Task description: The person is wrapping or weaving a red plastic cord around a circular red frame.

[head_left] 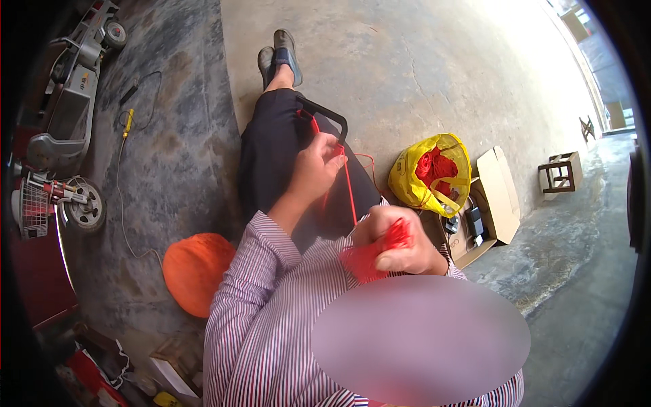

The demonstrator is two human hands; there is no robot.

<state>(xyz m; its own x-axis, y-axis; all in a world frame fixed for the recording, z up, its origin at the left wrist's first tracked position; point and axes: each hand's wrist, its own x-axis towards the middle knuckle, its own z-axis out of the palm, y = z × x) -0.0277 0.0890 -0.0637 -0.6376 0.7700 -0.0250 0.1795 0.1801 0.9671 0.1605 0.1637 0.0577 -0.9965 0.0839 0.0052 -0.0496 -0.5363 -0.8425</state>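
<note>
Over my outstretched legs, my left hand (317, 166) is closed, thumb and fingers pinching a red cord beside a black bent bar (329, 114). The bar lies across my knee, and red strands are looped on it. From the left fingers a taut length of red cord (350, 190) runs down toward my right hand (417, 247). That hand, smeared by motion near my chest, is closed around a red bundle (399, 235). Whether the bundle is wound cord or netting, I cannot tell.
To my right stands a yellow bag (410, 169) holding red cord bundles (435, 169). Beside it, an open cardboard box (498, 197) contains small dark items. An orange round seat (196, 273) is at my left. Further off are a wooden stool (561, 173), a cable (119, 176) and wheeled vehicles (68, 102).
</note>
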